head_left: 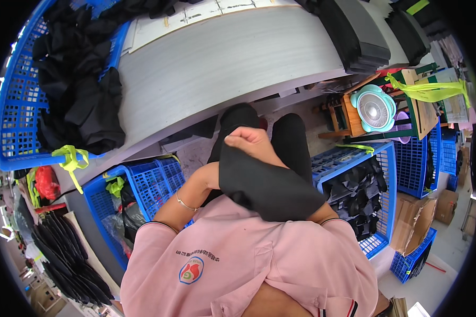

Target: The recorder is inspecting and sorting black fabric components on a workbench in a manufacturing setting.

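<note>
A dark black fabric piece (267, 185), wide and smooth, hangs over my lap in front of my chest. Its upper left corner is gripped in my right hand (248, 141), whose fingers are curled closed. The cloth lies across my right forearm and hides much of it. From the left my left forearm (181, 203), with a thin bracelet at the wrist, runs in behind or inside the cloth. My left hand is covered there, and its fingers do not show.
A grey table (195, 63) stands ahead. On its left sits a blue crate (24, 116) of black cloth; black stacked pieces (354, 37) lie at its right. More blue crates (388, 185) flank my legs. A teal fan (374, 108) rests on a wooden stool (349, 119).
</note>
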{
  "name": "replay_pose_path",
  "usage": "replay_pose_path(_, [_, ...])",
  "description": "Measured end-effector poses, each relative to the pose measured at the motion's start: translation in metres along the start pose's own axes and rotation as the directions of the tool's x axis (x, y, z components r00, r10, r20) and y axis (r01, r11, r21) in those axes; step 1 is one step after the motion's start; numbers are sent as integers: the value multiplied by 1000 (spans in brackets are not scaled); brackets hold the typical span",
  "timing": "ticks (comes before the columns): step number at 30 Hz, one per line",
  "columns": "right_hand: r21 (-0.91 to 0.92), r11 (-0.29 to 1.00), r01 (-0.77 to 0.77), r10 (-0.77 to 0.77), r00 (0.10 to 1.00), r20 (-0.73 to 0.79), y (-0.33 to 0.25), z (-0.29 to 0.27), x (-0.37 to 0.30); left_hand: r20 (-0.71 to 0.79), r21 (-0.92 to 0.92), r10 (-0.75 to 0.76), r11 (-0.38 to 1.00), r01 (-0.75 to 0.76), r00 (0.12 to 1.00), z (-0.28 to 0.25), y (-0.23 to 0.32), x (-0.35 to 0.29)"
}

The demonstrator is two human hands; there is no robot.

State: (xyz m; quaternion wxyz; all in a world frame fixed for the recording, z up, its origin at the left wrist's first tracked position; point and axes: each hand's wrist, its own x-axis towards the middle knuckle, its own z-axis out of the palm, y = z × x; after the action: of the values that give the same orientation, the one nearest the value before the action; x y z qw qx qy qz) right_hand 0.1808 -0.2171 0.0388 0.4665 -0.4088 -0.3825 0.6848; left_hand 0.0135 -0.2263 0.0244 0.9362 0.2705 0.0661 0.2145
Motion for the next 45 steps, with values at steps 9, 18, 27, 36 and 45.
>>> replay_pose_path(9, [-146,987,71,-65,997,47,47,-37,-38,-78,43,112,993,-109,991,21,-34,29])
replay_pose_path(18, [-646,517,562,-603,774,191,101,-20,-58,-202,119,251,966,-230,947,16,-24,35])
replay_pose_path(27, [-485,839,248,-458,803,-381,-17,-31,-43,-278,206,374,923,-325,885,-1,1,33])
replay_pose_path(36, [-569,786,241,-405,897,-180,-62,-32,-28,-318,274,457,883,-381,830,3,-10,58])
replay_pose_path(45, [-47,965,259,-262,959,-107,-94,-29,-35,-283,702,439,701,-127,853,9,20,24])
